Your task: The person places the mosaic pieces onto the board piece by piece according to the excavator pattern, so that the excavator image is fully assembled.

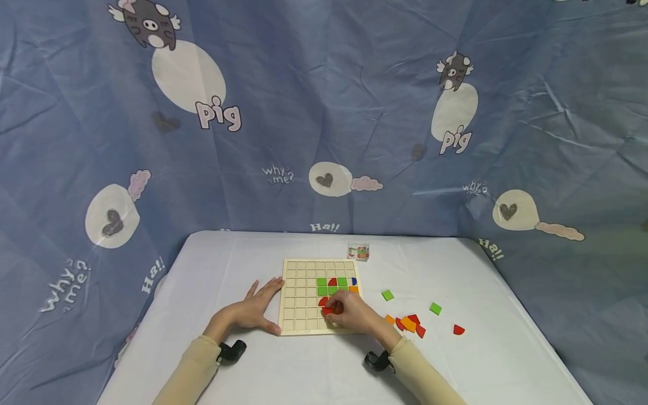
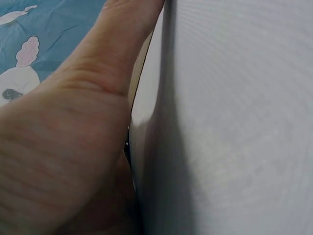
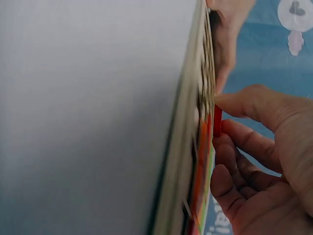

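A pale wooden grid board [image 1: 298, 304] lies on the white table. My left hand [image 1: 250, 310] spreads its fingers along the board's left edge, fingertips and thumb at the rim. Over the lower middle of the grid, my right hand [image 1: 351, 311] pinches a red piece [image 3: 218, 121] between thumb and index finger, close above the board. Its other fingers are loosely curled. In the grid cells sit several green squares [image 1: 322, 282], a red quarter-circle [image 1: 332, 282], an orange piece [image 1: 353, 289] and a blue piece [image 1: 354, 280]. My right hand hides the grid's lower right part.
Right of the board lie loose pieces: a green square [image 1: 387, 295], another green square [image 1: 435, 308], a red quarter-circle [image 1: 458, 329] and a cluster of orange pieces [image 1: 408, 323] and red ones. Behind the board is a small printed card [image 1: 358, 251]. A blue cloth [image 1: 283, 112] hangs behind.
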The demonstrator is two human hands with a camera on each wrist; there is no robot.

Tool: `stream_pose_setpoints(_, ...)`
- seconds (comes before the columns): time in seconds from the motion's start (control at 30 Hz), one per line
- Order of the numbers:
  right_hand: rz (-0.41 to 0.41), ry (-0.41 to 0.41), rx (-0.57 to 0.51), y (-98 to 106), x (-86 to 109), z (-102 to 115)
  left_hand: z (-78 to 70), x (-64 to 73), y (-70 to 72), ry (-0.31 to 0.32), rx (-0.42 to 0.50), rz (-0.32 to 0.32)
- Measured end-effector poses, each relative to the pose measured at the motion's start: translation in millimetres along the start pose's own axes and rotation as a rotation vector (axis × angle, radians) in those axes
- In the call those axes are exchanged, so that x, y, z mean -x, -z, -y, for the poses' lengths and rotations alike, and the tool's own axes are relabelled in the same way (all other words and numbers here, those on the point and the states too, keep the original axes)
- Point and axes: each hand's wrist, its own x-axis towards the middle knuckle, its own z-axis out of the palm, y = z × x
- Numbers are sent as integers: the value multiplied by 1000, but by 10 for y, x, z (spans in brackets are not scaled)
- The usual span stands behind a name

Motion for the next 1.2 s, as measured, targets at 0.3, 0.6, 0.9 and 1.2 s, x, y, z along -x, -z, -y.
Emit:
stream_pose_setpoints(0.3,22,-27,42,-56,-91,57,21,-3,-1,-9,-1,0)
stream_pose_setpoints(0.6,71,-26,2,-33,-129,13,6,-7,5,3,-7,1)
stream_pose_setpoints(0.9,52,-27,9,-22,-105,26,11,-11,-5,-10,-4,-3)
stream_pose_setpoints(1.2,-32,-43,-90,170,33,-78,23,-15,-15,-12,-5,-7)
